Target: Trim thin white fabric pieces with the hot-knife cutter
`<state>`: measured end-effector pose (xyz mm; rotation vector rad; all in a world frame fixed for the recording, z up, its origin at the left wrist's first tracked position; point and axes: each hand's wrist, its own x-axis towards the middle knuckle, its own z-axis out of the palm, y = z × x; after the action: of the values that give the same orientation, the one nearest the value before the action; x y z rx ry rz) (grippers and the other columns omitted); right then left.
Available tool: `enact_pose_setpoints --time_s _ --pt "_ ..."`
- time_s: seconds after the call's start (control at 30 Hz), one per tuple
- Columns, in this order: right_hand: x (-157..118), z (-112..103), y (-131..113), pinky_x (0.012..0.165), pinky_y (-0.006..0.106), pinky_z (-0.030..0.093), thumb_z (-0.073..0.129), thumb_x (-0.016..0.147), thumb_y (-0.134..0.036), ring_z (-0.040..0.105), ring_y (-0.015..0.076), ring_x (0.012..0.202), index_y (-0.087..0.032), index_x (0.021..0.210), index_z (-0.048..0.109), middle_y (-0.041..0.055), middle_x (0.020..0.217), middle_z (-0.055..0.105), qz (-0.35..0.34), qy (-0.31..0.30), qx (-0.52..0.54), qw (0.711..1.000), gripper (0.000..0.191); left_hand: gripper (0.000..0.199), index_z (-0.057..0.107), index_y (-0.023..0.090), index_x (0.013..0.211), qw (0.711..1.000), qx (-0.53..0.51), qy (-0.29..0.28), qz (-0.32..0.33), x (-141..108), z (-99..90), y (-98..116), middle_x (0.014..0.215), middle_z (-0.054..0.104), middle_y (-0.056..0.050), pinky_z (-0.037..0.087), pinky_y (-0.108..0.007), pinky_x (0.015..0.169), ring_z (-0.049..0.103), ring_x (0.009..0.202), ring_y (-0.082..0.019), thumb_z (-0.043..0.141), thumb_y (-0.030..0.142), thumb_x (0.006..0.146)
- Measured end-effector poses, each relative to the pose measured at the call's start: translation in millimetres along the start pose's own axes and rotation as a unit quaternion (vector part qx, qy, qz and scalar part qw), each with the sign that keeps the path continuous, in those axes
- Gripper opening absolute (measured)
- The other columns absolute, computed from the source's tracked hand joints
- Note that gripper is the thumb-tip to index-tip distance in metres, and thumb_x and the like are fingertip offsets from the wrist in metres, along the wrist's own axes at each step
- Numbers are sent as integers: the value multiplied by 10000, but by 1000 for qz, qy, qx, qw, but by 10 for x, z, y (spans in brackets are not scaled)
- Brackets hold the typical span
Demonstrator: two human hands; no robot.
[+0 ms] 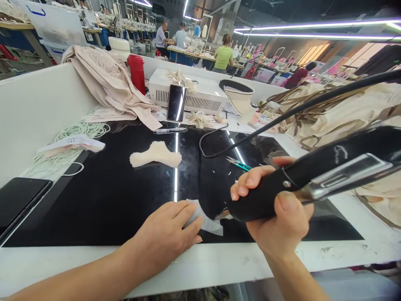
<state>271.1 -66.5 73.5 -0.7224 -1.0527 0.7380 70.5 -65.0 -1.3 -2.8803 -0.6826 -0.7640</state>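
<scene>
Right hand (pixel 290 223), fingers curled closed, grips a black corded handheld tool (pixel 313 172), its metal tip (pixel 223 214) near a curved translucent-white sheet (pixel 208 222). Left hand (pixel 171 230), fingers loosely bent, pins that sheet to the glossy black mat (pixel 103 200); work there looks unfinished. Farther off, a cream three-armed piece (pixel 156 156) lies loose.

Black tool (pixel 255 202), silver lever (pixel 351 176); pale grey piece (pixel 211 224); black mat (pixel 103 205).

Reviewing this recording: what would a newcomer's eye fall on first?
Probably the bulky black tool in the right hand, filling the right foreground. Next, the left hand on a pale piece near the tool's tip. Beyond, a cream piece stands out against the glossy black sheet, left of centre.
</scene>
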Motion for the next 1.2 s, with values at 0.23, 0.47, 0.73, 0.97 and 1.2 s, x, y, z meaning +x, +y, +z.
enact_pose_setpoints --time_s 0.23,0.47,0.73,0.97,1.2 --pt "-106 -143 -209 447 297 548 879 777 -419 589 164 571 -282 1122 670 -26 733 653 0 14 -16 1000 426 237 670 137 1184 1000 18 -17 6 -13 -15 -5 1266 716 -153 588 -405 930 696 1150 -275 569 322 1076" --pt "-89 -154 -206 447 301 548 901 741 -406 604 165 561 -281 1079 689 -32 720 666 -12 49 -19 999 418 238 674 149 1209 1000 4 -3 14 19 -73 -31 1243 733 -106 553 -409 1000 684 1152 -253 511 281 1097" --pt "-114 -127 -120 494 320 563 854 815 -404 615 170 602 -285 1143 650 -26 782 665 -26 24 -20 999 405 229 648 137 1217 999 -49 -13 20 189 -70 -20 1120 727 -73 546 -386 1011 677 1068 -215 521 283 1094" --pt "-132 -125 -95 520 328 560 850 839 -407 623 171 613 -288 1161 635 -29 798 665 -31 23 -14 999 405 155 664 153 1124 997 -70 -33 24 337 75 28 1064 721 -58 570 -372 930 694 1033 -215 619 281 1050" --pt "-164 -137 -70 540 327 555 840 853 -408 629 161 617 -283 1179 633 -36 820 678 -28 22 -10 999 406 158 687 154 1014 995 -94 -2 19 351 119 47 1034 748 -39 577 -354 927 701 994 -190 566 234 1075"
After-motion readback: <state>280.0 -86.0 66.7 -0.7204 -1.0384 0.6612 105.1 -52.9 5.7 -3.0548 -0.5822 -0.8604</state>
